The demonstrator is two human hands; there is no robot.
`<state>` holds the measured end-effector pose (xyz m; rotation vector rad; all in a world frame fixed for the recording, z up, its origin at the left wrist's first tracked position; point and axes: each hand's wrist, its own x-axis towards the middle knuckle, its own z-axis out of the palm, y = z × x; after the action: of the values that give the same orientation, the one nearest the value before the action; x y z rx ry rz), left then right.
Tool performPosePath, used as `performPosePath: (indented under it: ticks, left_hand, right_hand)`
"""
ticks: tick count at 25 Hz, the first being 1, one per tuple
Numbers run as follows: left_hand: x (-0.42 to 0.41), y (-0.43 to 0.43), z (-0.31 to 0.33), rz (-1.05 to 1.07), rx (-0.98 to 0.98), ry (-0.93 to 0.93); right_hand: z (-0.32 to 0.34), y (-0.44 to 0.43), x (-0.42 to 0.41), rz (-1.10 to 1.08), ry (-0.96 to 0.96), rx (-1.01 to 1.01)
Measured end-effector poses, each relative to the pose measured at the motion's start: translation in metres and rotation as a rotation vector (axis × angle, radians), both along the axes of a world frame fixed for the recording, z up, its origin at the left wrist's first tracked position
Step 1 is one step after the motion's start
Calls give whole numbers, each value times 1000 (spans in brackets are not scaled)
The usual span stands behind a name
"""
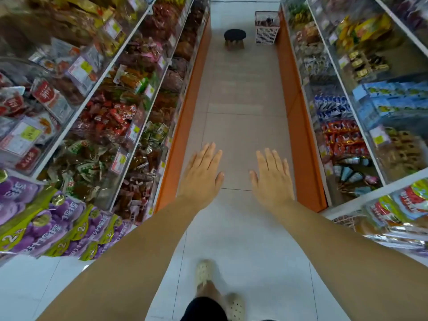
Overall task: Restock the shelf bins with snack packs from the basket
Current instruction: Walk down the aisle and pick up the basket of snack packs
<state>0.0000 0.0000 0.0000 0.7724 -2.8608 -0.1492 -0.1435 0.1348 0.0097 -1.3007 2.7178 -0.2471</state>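
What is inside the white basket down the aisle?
A dark shape shows through the top of the basket, too small to identify. Its lattice walls hide anything lower down.

A bold "2" stands on the green bands of purple packs, lower left; price tags and other print are too blurred to read.

Bright, even light; faint shadows on pale grey tiled floor. Left of that floor heavy blur, bowed wide-angle distortion; right, glare on clear plastic bins.
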Motion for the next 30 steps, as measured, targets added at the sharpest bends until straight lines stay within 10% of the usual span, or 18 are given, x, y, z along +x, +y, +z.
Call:
performPosePath:
  ticks: [30]
  left_hand:
    - [-542,-527,-5,-45,64,-32]
  right_hand:
    - [-7,-502,-547,-115,-13,14]
